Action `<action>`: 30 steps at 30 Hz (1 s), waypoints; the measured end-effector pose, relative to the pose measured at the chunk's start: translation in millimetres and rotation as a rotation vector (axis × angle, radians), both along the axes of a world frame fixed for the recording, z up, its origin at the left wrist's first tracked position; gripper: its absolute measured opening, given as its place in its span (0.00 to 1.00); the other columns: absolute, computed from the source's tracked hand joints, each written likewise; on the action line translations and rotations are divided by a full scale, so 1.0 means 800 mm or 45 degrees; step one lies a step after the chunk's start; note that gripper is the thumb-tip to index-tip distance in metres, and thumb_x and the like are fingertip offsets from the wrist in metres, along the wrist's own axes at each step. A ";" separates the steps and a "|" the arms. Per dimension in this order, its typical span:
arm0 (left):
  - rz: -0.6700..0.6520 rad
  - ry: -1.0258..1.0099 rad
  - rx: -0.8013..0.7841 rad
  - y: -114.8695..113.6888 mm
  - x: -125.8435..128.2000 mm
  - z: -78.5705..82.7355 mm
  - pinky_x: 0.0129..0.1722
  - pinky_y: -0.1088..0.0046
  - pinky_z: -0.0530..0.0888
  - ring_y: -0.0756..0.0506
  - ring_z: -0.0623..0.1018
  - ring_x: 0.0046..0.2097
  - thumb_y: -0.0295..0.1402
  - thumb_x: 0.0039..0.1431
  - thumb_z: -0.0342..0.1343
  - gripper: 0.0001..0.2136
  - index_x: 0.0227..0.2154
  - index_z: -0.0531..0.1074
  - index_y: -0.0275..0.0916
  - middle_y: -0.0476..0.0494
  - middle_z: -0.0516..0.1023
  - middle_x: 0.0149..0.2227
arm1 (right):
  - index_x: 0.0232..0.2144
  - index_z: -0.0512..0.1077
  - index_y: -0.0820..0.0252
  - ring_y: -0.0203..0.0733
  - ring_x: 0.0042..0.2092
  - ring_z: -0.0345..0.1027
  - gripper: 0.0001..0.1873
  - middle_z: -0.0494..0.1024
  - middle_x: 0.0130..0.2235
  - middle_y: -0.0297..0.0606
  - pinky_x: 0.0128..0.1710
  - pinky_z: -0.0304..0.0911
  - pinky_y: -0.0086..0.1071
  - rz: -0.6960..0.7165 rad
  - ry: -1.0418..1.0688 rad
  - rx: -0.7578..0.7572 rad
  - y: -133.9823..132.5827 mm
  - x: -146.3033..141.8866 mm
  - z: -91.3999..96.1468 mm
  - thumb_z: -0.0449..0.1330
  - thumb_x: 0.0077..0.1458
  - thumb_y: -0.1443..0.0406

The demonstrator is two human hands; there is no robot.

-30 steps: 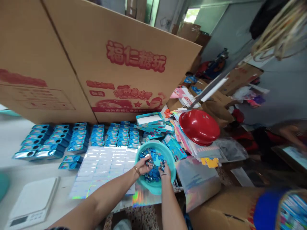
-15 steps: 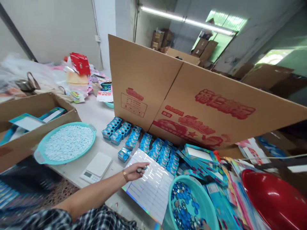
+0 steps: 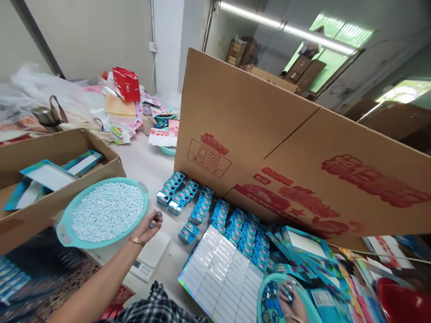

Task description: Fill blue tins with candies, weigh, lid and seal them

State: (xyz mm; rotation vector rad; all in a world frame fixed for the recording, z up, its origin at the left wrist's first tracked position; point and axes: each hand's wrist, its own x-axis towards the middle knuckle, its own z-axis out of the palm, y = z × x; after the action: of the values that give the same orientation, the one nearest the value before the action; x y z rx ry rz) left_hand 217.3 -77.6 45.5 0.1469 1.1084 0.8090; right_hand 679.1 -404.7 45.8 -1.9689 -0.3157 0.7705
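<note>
My left hand [image 3: 147,228], with a bracelet at the wrist, is closed around a couple of small round metal pieces [image 3: 152,223]. It hovers over the back of the white scale [image 3: 152,255], beside the teal basin [image 3: 145,197] full of pale pellets [image 3: 107,211]. At the lower right my right hand [image 3: 296,307] is inside a teal tub [image 3: 311,309], its fingers closed on shiny round metal pieces [image 3: 287,292]. More blue and silver discs [image 3: 269,296] lie around it in the tub.
Rows of small blue boxes [image 3: 218,215] stand before a large cardboard sheet [image 3: 249,130]. A shiny white gridded panel [image 3: 224,273] lies in front. An open carton [image 3: 104,166] is on the left; flat teal packaging [image 3: 310,255] and a red bowl [image 3: 404,296] are on the right.
My left hand has moved left, from above the gridded panel to near the scale and pellet basin. My right hand shows more now, holding metal pieces in the tub. The view has shifted.
</note>
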 end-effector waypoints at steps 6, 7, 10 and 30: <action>0.025 0.185 0.037 0.050 0.003 -0.024 0.27 0.81 0.75 0.52 0.77 0.29 0.15 0.52 0.56 0.11 0.34 0.75 0.34 0.45 0.76 0.28 | 0.22 0.65 0.52 0.43 0.26 0.67 0.27 0.69 0.24 0.37 0.26 0.62 0.39 0.415 0.044 -0.046 0.232 -0.114 -0.019 0.59 0.34 0.38; 0.045 0.256 0.046 0.059 0.007 -0.030 0.27 0.81 0.75 0.53 0.76 0.27 0.15 0.51 0.57 0.11 0.35 0.75 0.34 0.47 0.75 0.27 | 0.21 0.66 0.54 0.41 0.26 0.66 0.25 0.68 0.23 0.34 0.25 0.61 0.36 0.518 0.032 -0.085 0.271 -0.136 -0.025 0.60 0.36 0.40; 0.114 0.515 0.066 0.079 0.026 -0.052 0.29 0.79 0.74 0.53 0.75 0.25 0.18 0.51 0.59 0.12 0.39 0.74 0.33 0.50 0.74 0.24 | 0.17 0.64 0.57 0.37 0.26 0.63 0.19 0.65 0.19 0.30 0.25 0.58 0.28 0.809 -0.078 -0.202 0.382 -0.194 -0.040 0.64 0.39 0.50; -0.230 1.328 0.225 0.126 0.062 -0.134 0.45 0.65 0.72 0.36 0.79 0.47 0.38 0.51 0.63 0.18 0.43 0.72 0.34 0.32 0.80 0.43 | 0.24 0.74 0.59 0.58 0.49 0.73 0.15 0.80 0.38 0.49 0.38 0.67 0.36 1.112 -0.469 -0.745 0.583 -0.265 -0.096 0.74 0.31 0.67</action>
State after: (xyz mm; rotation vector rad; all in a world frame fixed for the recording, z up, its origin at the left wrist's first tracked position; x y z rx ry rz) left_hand 266.7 23.3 -61.5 0.8777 1.9547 0.6571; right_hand 466.9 62.0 -30.7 -2.5285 -1.3594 1.1167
